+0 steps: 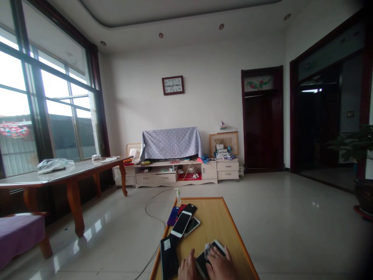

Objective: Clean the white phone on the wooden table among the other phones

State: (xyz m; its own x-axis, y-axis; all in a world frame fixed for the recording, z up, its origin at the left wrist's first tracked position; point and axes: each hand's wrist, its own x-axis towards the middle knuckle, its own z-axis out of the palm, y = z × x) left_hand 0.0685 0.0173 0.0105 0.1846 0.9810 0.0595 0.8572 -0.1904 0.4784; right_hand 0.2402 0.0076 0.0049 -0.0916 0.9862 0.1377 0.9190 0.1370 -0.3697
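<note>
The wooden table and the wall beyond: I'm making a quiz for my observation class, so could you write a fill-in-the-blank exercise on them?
1. The hand with a crumpled cloth against the phone is the person's ____ one.
2. The label on the black device beside the left hand is ____ in colour.
3. The pump bottle stands at the ____ end of the wooden table.
4. The clock hangs on the ____ above the dotted cover.

Missing words: right; white; far; wall.
</note>
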